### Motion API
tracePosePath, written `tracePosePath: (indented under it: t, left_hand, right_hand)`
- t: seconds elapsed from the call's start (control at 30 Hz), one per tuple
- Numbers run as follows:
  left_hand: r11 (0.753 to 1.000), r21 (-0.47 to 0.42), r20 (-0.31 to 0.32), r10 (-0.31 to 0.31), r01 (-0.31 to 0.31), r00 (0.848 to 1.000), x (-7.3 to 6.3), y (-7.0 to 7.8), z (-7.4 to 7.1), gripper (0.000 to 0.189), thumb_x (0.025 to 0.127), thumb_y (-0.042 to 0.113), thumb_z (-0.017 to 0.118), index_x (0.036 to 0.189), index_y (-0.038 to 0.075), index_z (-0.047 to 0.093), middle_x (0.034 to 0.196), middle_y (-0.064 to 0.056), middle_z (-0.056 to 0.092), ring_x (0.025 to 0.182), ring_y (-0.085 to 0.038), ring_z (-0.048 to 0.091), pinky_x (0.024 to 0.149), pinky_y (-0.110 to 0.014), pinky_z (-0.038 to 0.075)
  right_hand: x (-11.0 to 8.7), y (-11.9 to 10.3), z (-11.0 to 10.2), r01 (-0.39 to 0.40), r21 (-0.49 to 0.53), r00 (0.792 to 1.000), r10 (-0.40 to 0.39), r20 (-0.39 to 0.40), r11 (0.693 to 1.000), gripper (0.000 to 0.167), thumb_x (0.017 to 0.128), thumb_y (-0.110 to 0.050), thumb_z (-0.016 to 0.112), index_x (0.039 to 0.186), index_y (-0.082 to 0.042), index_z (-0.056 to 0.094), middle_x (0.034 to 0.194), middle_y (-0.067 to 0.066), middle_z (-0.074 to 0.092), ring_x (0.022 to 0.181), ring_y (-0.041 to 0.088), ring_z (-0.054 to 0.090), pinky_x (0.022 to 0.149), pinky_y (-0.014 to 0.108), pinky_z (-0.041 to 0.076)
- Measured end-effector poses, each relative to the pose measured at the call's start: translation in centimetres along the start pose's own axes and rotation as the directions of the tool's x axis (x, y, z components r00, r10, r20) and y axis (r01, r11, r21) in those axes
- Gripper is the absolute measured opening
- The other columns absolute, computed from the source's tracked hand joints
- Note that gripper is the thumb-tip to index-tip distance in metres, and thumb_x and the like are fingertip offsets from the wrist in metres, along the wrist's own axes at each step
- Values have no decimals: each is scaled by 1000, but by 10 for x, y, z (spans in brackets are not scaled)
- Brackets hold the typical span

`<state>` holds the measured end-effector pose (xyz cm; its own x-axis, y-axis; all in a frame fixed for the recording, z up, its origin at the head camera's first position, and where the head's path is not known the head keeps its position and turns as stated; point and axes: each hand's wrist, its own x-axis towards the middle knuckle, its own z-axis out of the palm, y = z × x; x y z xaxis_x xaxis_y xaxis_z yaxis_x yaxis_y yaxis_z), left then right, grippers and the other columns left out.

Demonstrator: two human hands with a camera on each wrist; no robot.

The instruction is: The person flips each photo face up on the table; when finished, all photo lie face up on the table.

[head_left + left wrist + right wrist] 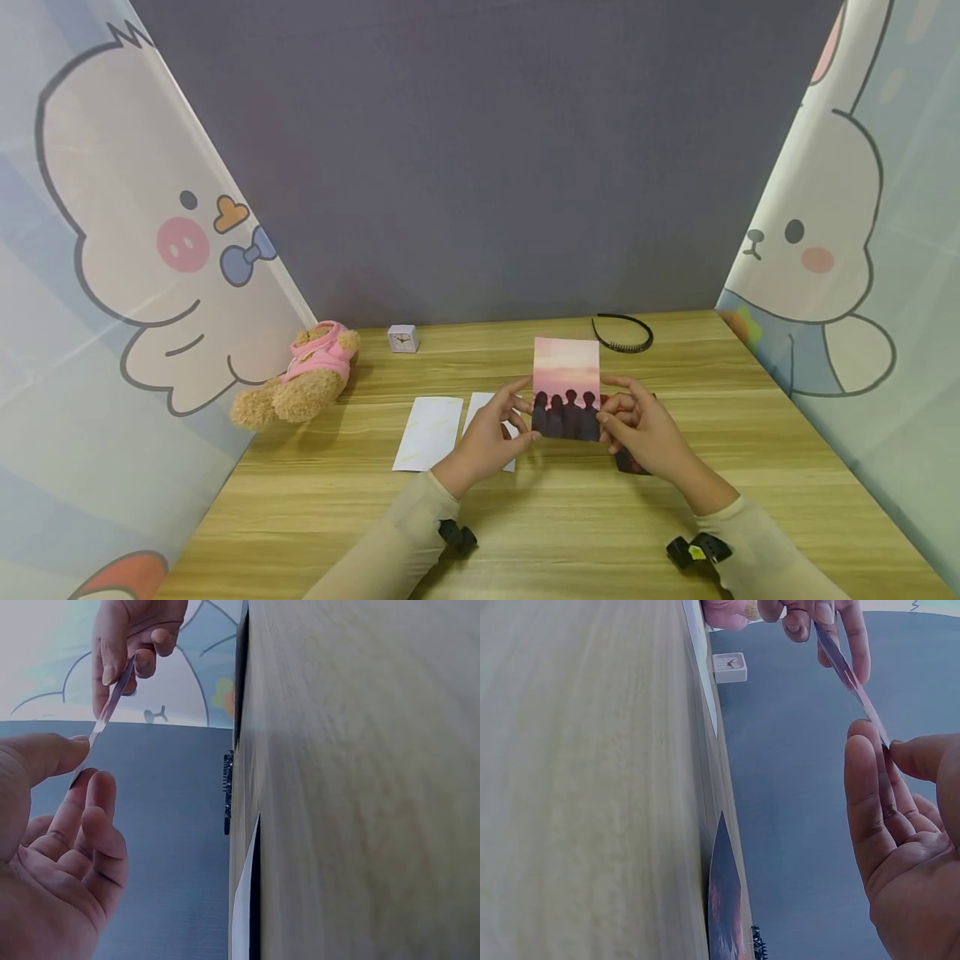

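Observation:
Between both hands a photo print (566,388) is held up over the table, showing dark silhouettes of several people under a pink sky. My left hand (491,433) pinches its left edge between thumb and fingers. At the opposite edge, my right hand (641,427) pinches it the same way. In both wrist views the print (112,701) appears nearly edge-on. Two white sheets lie to the left: one white sheet (427,433) in full view, another white sheet (478,408) partly behind my left hand. A dark reddish print (632,463) lies partly hidden below my right hand.
A teddy bear (318,375) in a pink hoodie sits at the table's left edge. Along the back stand a small white clock (403,338) and a black toothed headband (626,347). A grey panel (480,167) rises behind the wooden table (547,533), with cartoon-printed curtains (817,208) on both sides.

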<state>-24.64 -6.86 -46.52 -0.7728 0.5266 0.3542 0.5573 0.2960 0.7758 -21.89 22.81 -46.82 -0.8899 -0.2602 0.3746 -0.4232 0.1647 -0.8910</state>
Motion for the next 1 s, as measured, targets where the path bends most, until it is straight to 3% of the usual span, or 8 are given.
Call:
tracePosePath:
  t: [0.3,0.67,1.0]
  left_hand:
    - [1000,13,22,-22,21,1000,-1,-2,-2,82,96,15,80,164,22,34,120,4,63,87,-6,66,64,-27,54]
    - [996,23,29,-90,89,996,1,-6,-1,80,95,20,81,162,20,37,112,11,64,85,-7,65,65,-27,53]
    - [993,17,49,-121,120,991,0,-5,-1,79,94,18,82,160,15,40,107,9,66,82,-11,66,71,-28,56]
  right_hand:
    - [0,1,0,-33,-15,999,34,24,999,53,105,-5,64,153,-5,42,98,19,66,71,44,66,54,41,58]
    - [0,4,1,-93,-55,989,98,114,994,68,103,-7,69,161,-8,34,100,18,63,65,38,63,54,42,57]
    - [-1,3,4,-138,-91,983,147,108,986,71,99,-2,72,160,-7,35,99,15,63,66,40,61,54,42,57]
